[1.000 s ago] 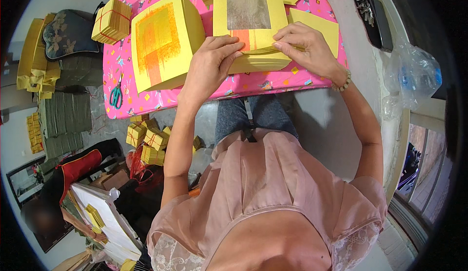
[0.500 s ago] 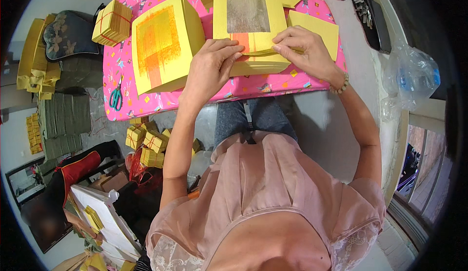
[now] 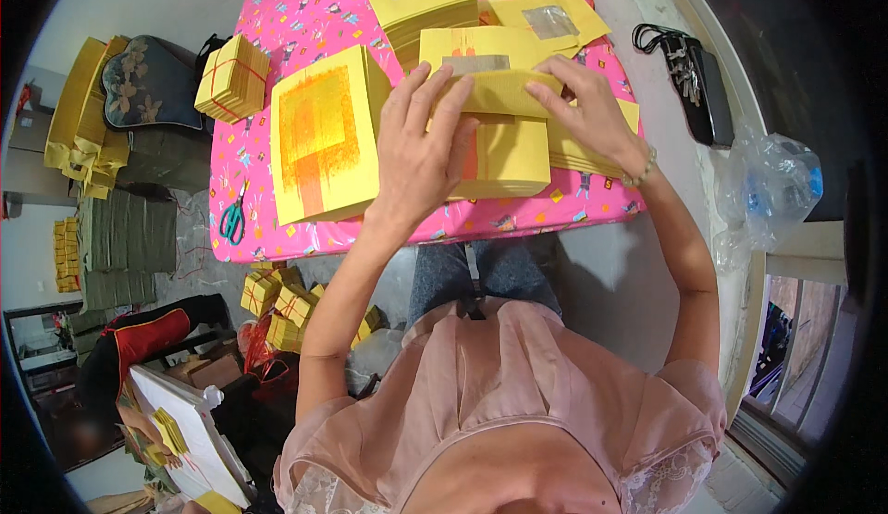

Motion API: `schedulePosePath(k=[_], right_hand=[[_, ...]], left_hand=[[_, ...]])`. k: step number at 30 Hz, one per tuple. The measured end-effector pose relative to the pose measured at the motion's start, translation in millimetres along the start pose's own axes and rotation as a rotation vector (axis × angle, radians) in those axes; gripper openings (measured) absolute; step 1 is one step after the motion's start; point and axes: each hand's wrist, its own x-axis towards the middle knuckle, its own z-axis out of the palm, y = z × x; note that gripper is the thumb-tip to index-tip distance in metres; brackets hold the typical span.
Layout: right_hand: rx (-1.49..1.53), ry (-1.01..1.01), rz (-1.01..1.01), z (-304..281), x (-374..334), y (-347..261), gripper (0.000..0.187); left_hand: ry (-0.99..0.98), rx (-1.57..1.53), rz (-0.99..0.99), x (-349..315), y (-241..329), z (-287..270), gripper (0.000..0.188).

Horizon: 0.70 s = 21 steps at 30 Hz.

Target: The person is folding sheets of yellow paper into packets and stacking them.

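Note:
A yellow paper sheet (image 3: 504, 95) with a silver patch and orange streaks lies on a stack of yellow paper (image 3: 518, 167), its near part folded up and away from me. My right hand (image 3: 592, 111) pinches the right end of the fold between thumb and fingers. At the left end, my left hand (image 3: 418, 148) rests over the fold with its fingers stretched out and slightly apart. Left of it stands a thick yellow paper stack (image 3: 319, 139) with an orange print on top. More yellow sheets (image 3: 592, 148) lie under my right wrist.
Further stacks (image 3: 425, 10) and loose sheets (image 3: 564, 24) sit at the table's far side. A tied bundle (image 3: 231, 79) and teal-handled scissors (image 3: 233, 218) are on the pink cloth (image 3: 245, 167). Tied bundles (image 3: 282, 306) lie on the floor; a black bag (image 3: 689, 88) is at the right.
The near edge of the sheet has been lifted and folded farther away from me. My left hand has gone from a pinch to outstretched fingers. The view has shifted, showing more of the table's far side.

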Motion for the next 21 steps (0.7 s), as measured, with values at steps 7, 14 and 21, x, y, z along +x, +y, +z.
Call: schedulePosePath(k=[7,14,21], right_hand=[[-0.033,0.025,0.085,5.7,50.8,54.0,0.032],[-0.116,-0.152,0.129,16.3,79.9,90.1,0.033],[-0.356,-0.036,-0.008,26.7,81.5,109.4,0.032]], left_hand=[[-0.215,0.048,-0.041,13.3,5.4,29.6,0.062],[-0.323,0.16,-0.104,18.2,-12.9,67.0,0.07],[-0.354,0.122,-0.171,21.1,-18.2,79.7,0.071]])
